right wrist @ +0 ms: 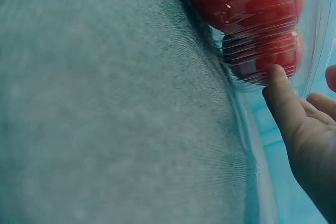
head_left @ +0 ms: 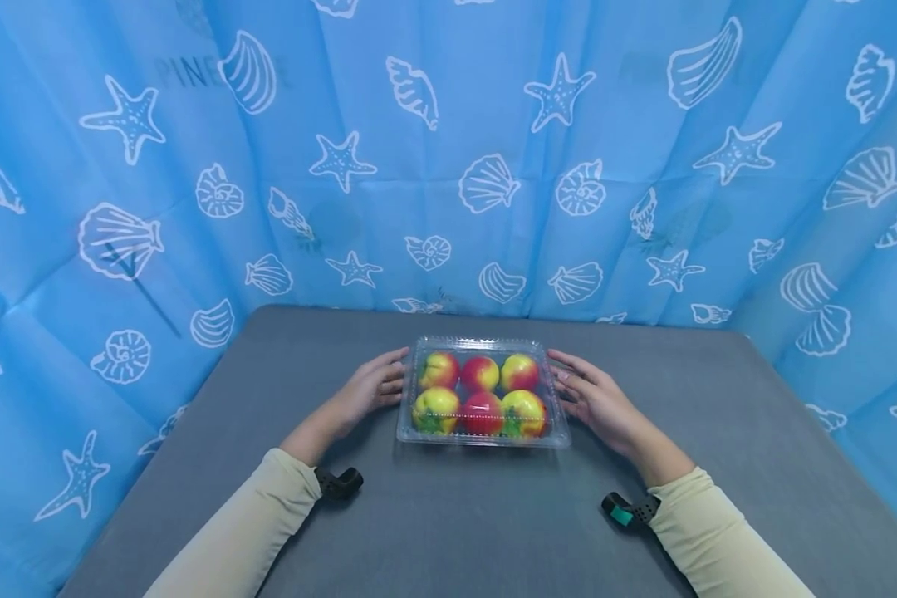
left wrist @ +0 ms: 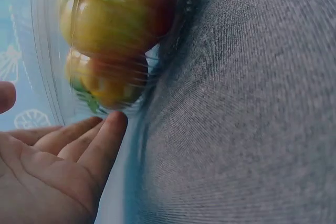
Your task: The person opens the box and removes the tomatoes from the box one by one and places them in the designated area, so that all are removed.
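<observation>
Two pale sleeves reach in from the near side, each wrist wearing one black band. Beyond them, the left hand and right hand flank a clear plastic box, one at each short end. The left fingers are extended and slightly spread, tips at the box's left end; the right fingers are likewise stretched out and apart, tips at its right end. Neither hand is curled round it; how firmly they touch, I cannot tell.

The box lies flat on the grey table, toward its far edge, long axis running left to right, one long side facing the person. Inside are six red-and-yellow fruits: three in the near row, three in the far row. Green patches show among the near ones. Behind the table hangs a blue curtain printed with white shells and starfish.
</observation>
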Tool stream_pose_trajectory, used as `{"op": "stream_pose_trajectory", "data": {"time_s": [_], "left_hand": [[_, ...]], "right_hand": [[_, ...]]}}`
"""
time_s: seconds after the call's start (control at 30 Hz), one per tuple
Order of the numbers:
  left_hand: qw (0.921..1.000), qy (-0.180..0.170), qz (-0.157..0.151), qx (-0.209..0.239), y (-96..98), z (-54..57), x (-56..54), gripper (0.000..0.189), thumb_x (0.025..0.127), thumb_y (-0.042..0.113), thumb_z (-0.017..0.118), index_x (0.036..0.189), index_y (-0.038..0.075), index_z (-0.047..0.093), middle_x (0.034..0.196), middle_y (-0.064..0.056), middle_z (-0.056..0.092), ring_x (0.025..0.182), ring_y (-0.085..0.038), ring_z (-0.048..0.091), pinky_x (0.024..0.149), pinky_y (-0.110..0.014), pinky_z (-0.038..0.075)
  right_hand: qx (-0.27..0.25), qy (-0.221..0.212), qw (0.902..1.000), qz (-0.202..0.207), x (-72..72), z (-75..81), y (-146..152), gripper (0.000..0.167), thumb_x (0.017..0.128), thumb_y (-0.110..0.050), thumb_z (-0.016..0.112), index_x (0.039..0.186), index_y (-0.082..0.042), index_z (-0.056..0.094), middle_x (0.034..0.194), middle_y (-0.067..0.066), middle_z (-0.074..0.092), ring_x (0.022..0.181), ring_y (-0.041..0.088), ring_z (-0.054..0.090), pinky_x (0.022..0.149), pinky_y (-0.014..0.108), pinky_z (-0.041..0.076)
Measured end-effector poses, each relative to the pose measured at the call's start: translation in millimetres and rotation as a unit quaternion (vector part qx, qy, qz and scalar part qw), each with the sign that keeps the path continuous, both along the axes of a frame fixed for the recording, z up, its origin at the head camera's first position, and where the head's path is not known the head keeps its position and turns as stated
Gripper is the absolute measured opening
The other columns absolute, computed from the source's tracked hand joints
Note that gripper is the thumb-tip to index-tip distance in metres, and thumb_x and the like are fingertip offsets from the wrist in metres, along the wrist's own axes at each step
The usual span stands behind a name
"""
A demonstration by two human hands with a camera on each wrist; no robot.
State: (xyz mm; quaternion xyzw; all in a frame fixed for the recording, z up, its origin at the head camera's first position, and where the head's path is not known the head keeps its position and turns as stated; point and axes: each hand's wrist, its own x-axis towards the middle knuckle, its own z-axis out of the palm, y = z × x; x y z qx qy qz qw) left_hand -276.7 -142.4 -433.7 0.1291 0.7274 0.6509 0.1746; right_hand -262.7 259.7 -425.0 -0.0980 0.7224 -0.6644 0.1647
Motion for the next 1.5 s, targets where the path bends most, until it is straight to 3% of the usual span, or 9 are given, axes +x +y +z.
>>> {"op": "stream_pose_trajectory", "data": {"time_s": [0.1, 0.27, 0.6, 0.8, 1.1, 1.5], "left_hand": [[0.9998, -0.007, -0.013, 0.01, -3.2, -1.6, -0.6, 0.062, 0.112, 0.018, 0.033, 0.171, 0.007, 0.016, 0.169, -0.028, 0.033, 0.152, -0.045, 0.043, 0.122, -0.052, 0.043], [0.9999, -0.007, -0.008, -0.001, -5.1, -4.4, 0.0, 0.067, 0.108, 0.011, 0.042, 0.171, 0.012, 0.019, 0.169, -0.024, 0.036, 0.149, -0.043, 0.048, 0.118, -0.048, 0.048], [0.9994, -0.02, -0.028, 0.006, -7.7, -5.8, -0.3, 0.068, 0.109, 0.016, 0.046, 0.172, 0.021, 0.019, 0.173, -0.02, 0.031, 0.154, -0.043, 0.042, 0.117, -0.05, 0.049], [0.9986, -0.024, -0.045, 0.013, -9.8, -5.8, -0.3, 0.071, 0.109, 0.015, 0.046, 0.172, 0.022, 0.015, 0.175, -0.019, 0.025, 0.156, -0.043, 0.038, 0.119, -0.051, 0.046], [0.9981, -0.026, -0.056, 0.0, -8.6, -8.8, -2.0, 0.078, 0.109, 0.025, 0.06, 0.172, 0.029, 0.014, 0.177, -0.013, 0.024, 0.156, -0.036, 0.039, 0.118, -0.047, 0.048], [0.9962, -0.048, -0.07, 0.023, -8.6, -4.1, 4.8, 0.077, 0.111, 0.022, 0.056, 0.172, 0.029, 0.01, 0.178, -0.013, 0.02, 0.155, -0.04, 0.041, 0.115, -0.049, 0.051]], "right_hand": [[-0.009, -0.01, 0.9999, -0.002, -1.3, -0.2, -0.6, 0.063, 0.115, -0.025, 0.045, 0.171, -0.01, 0.019, 0.173, 0.025, 0.029, 0.133, 0.006, 0.06, 0.102, 0.026, 0.057], [-0.015, -0.015, 0.9998, -0.001, -2.0, 1.4, -1.5, 0.064, 0.114, -0.019, 0.047, 0.171, -0.011, 0.019, 0.172, 0.025, 0.029, 0.127, 0.002, 0.063, 0.102, 0.027, 0.057], [-0.015, -0.029, 0.9995, -0.003, -1.9, 4.1, 0.9, 0.065, 0.112, -0.01, 0.043, 0.172, -0.015, 0.019, 0.173, 0.024, 0.028, 0.126, 0.001, 0.062, 0.104, 0.027, 0.056], [-0.026, -0.02, 0.9994, 0.0, -3.1, 0.0, 1.9, 0.068, 0.111, -0.011, 0.049, 0.171, -0.014, 0.018, 0.172, 0.025, 0.029, 0.126, 0.002, 0.064, 0.104, 0.028, 0.057], [-0.039, -0.024, 0.999, 0.0, -2.5, -5.1, 5.3, 0.072, 0.111, -0.015, 0.054, 0.172, -0.012, 0.015, 0.172, 0.027, 0.029, 0.13, 0.009, 0.065, 0.102, 0.032, 0.059], [-0.074, -0.042, 0.9963, 0.014, -0.3, -3.8, 4.6, 0.076, 0.109, -0.01, 0.056, 0.172, -0.011, 0.012, 0.173, 0.028, 0.023, 0.136, 0.017, 0.063, 0.102, 0.034, 0.06]]}}
